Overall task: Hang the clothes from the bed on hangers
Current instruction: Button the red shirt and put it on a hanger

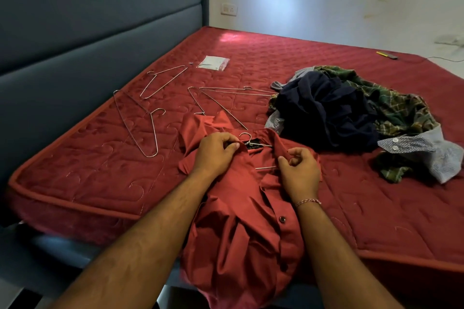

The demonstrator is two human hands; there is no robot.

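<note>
A red button-up shirt (241,213) lies on the near edge of the red mattress (288,57), its lower part hanging over the side. A wire hanger (247,137) sits inside it, the hook poking out at the collar. My left hand (216,153) pinches the left collar beside the hook. My right hand (298,170) grips the right front placket near the collar, where a bit of hanger wire shows. A heap of clothes lies to the right: a dark navy garment (324,113), a green plaid shirt (396,108) and a light blue patterned shirt (431,150).
Several loose wire hangers (140,123) lie on the mattress left of and behind the shirt. A clear plastic packet (213,63) lies farther back. A padded grey headboard (88,32) runs along the left. A small yellow-handled item (386,55) rests at the far right edge.
</note>
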